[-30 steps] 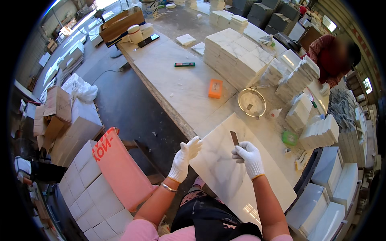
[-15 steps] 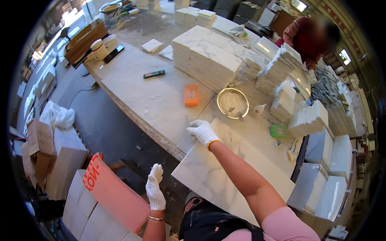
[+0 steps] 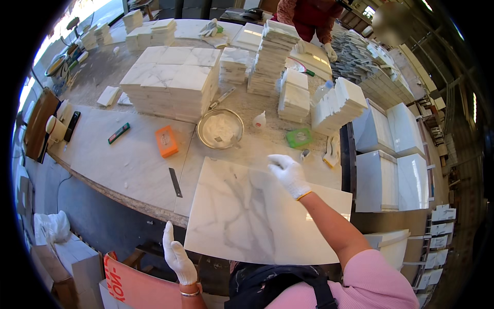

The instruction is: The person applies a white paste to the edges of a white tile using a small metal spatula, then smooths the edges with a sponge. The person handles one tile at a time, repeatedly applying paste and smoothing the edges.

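Note:
A large white marble slab with grey veins (image 3: 247, 216) lies at the table's near edge, in front of me. My right hand (image 3: 289, 175), in a white knit glove, hovers over its far part with loosely bent fingers, nothing visible in them. My left hand (image 3: 178, 255), gloved alike, is off the table to the slab's left, fingers up and thumb apart, holding nothing. A flat dark strip like a short ruler (image 3: 175, 183) rests on the tabletop left of the slab. Beyond the slab stands a round metal bowl of white powder or paste (image 3: 220, 129).
An orange box (image 3: 166, 141), a green slim box (image 3: 119, 133), a small white bottle (image 3: 259, 120) and a green item (image 3: 299, 137) lie around the bowl. Stacks of marble tiles (image 3: 172, 85) stand behind. Across the table, a person in dark red (image 3: 309, 20) works with gloved hands.
My view has swung right. My right hand has moved from the slab's left edge to above its far part. The dark strip now shows on the table. My left hand stays raised and empty.

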